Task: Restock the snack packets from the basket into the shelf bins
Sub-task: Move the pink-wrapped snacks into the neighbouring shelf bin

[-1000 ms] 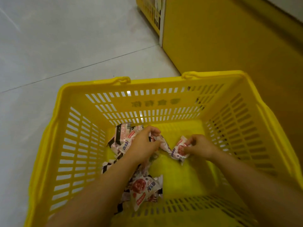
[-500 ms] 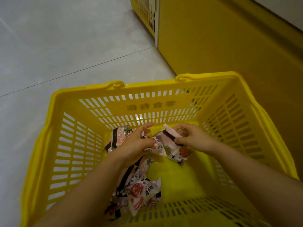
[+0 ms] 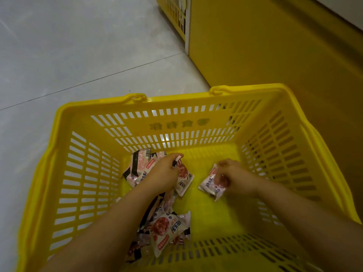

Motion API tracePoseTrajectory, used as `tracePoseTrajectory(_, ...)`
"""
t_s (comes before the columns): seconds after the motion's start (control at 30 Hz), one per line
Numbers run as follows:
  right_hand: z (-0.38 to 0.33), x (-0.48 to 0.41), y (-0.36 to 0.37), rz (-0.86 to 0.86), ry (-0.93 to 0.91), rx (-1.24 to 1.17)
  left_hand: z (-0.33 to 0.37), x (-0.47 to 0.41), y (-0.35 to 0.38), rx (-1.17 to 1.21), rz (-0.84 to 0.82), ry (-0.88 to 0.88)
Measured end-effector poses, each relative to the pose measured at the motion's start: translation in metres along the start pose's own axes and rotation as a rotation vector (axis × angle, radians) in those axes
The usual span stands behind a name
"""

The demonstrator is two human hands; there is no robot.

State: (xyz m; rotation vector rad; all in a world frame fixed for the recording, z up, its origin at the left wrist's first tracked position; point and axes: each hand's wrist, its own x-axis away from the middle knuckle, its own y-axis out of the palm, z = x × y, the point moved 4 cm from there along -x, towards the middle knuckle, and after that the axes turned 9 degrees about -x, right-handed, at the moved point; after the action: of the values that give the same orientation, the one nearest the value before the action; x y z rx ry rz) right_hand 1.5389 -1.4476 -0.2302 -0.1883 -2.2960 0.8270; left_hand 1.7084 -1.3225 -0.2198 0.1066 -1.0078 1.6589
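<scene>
A yellow slotted basket (image 3: 82, 173) stands on the floor, and both my hands reach down into it. My left hand (image 3: 164, 173) grips a white and pink snack packet (image 3: 184, 180) at the basket's middle. My right hand (image 3: 233, 176) pinches another snack packet (image 3: 211, 183) a little to the right. Several more packets (image 3: 140, 165) lie at the back left under my left hand. A further heap of packets (image 3: 167, 230) lies near the front wall, partly hidden by my left forearm.
A yellow shelf unit (image 3: 265, 46) rises right behind the basket on the right. Beyond it stands a yellow wire rack (image 3: 172, 10). Grey floor tiles (image 3: 78, 46) spread to the left and behind.
My hands have drawn apart. The right hand moved right and down with its packet, and the left hand has closed on a packet at the middle.
</scene>
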Motion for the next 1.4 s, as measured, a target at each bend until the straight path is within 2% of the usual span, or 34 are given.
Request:
tracePoseTrajectory(0.07, 0.009, 0.001, 0.009, -0.071, 0.040, -0.013, -0.002, 0.001, 0.002, -0.036, -0.055, -0.019)
tracePoseTrajectory(0.23, 0.009, -0.002, 0.004, 0.020, 0.084, -0.141, 0.002, 0.009, 0.003, -0.008, -0.197, 0.002)
tracePoseTrajectory(0.4, 0.010, -0.007, 0.010, -0.097, 0.110, 0.039, 0.003, 0.010, 0.004, -0.062, -0.237, 0.061)
tracePoseTrajectory(0.47, 0.011, -0.008, 0.011, -0.116, 0.121, 0.135, 0.002, 0.007, 0.003, -0.005, -0.190, 0.055)
tracePoseTrajectory(0.57, 0.015, -0.007, 0.012, -0.115, 0.136, 0.229, 0.002, 0.003, -0.003, 0.032, -0.019, 0.050)
tracePoseTrajectory(0.7, 0.006, -0.008, 0.001, 0.045, 0.034, 0.088, 0.008, -0.004, -0.008, 0.033, 0.189, 0.050)
tracePoseTrajectory(0.83, -0.016, -0.005, -0.006, 0.128, -0.093, 0.098, 0.028, -0.017, 0.002, -0.157, 0.250, 0.122)
tracePoseTrajectory(1.0, -0.022, -0.001, 0.002, 0.155, -0.210, 0.330, 0.038, -0.030, 0.028, -0.300, -0.010, 0.182)
tracePoseTrajectory(1.2, -0.025, -0.013, 0.019, 0.081, -0.281, 0.430, 0.017, -0.010, -0.010, -0.185, -0.041, 0.154)
tracePoseTrajectory(1.3, -0.033, -0.020, 0.021, 0.134, -0.302, 0.387, 0.006, 0.010, -0.034, -0.350, -0.125, 0.162)
tracePoseTrajectory(1.4, -0.038, -0.025, 0.029, 0.124, -0.274, 0.450, -0.009, 0.034, -0.037, -0.572, -0.346, 0.103)
